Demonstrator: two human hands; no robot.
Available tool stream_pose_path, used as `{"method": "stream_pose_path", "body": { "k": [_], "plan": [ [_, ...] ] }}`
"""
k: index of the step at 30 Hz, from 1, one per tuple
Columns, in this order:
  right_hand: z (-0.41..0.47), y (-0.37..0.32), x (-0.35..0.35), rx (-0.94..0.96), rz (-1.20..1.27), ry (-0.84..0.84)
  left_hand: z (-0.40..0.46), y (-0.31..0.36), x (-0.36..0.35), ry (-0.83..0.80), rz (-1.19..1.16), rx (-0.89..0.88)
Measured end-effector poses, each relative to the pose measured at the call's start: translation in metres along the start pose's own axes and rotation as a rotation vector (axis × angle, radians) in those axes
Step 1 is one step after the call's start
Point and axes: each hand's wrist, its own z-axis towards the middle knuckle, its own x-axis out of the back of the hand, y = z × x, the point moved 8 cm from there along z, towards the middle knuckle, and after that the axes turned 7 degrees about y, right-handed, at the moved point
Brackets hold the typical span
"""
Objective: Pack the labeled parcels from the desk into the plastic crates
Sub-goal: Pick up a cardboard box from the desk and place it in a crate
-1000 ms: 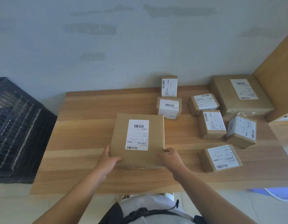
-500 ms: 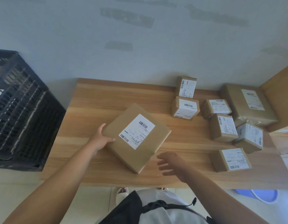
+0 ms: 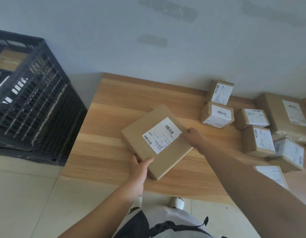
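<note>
Wooden desk (image 3: 106, 152): left hand (image 3: 140, 167) and right hand (image 3: 191, 135) grip a flat parcel's (image 3: 155, 140) opposite edges.

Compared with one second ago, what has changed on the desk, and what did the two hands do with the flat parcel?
The flat parcel has been turned from square-on to diagonal. The right hand let go half a second ago and now touches its right edge again. The left hand has shifted to grip its near corner. The small parcels and the crate have not moved.
</note>
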Motion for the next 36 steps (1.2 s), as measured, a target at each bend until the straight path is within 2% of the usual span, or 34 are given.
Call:
{"method": "stream_pose_path", "body": {
  "k": [3, 6, 8, 12, 15, 17, 20, 25, 26, 28, 31, 34, 36],
  "plan": [
    [-0.016, -0.001, -0.002, -0.005, -0.035, 0.048, 0.005, 0.018, 0.011, 0.026, 0.052, -0.032],
    [-0.050, 0.002, -0.001, -0.017, 0.045, 0.085, 0.014, 0.052, 0.022, 0.007, 0.159, -0.107],
    [-0.073, 0.010, -0.005, -0.051, 0.181, 0.078, 0.022, 0.083, 0.027, -0.018, 0.251, -0.185],
    [-0.109, 0.036, -0.038, -0.256, 0.535, -0.015, 0.041, 0.142, 0.012, -0.104, 0.490, -0.273],
    [-0.131, 0.041, -0.064, -0.402, 0.795, -0.096, 0.049, 0.163, -0.014, -0.178, 0.680, -0.310],
    [-0.141, 0.041, -0.073, -0.470, 0.881, -0.150, 0.052, 0.168, -0.030, -0.213, 0.780, -0.324],
    [-0.147, 0.044, -0.082, -0.535, 0.894, -0.212, 0.062, 0.169, -0.041, -0.213, 0.904, -0.332],
    [-0.144, 0.052, -0.084, -0.529, 0.800, -0.256, 0.073, 0.163, -0.043, -0.175, 0.964, -0.368],
    [-0.143, 0.054, -0.083, -0.527, 0.752, -0.274, 0.074, 0.163, -0.040, -0.152, 0.947, -0.381],
    [-0.134, 0.056, -0.070, -0.482, 0.634, -0.233, 0.071, 0.169, -0.027, 0.001, 0.844, -0.478],
    [-0.107, 0.040, -0.028, -0.265, 0.490, -0.020, 0.050, 0.165, 0.006, 0.240, 0.531, -0.585],
    [-0.076, 0.014, 0.009, -0.057, 0.365, 0.071, 0.020, 0.116, 0.025, 0.275, 0.229, -0.495],
    [-0.056, -0.003, 0.024, 0.045, 0.280, 0.078, 0.005, 0.071, 0.026, 0.256, 0.159, -0.347]
  ]
}}
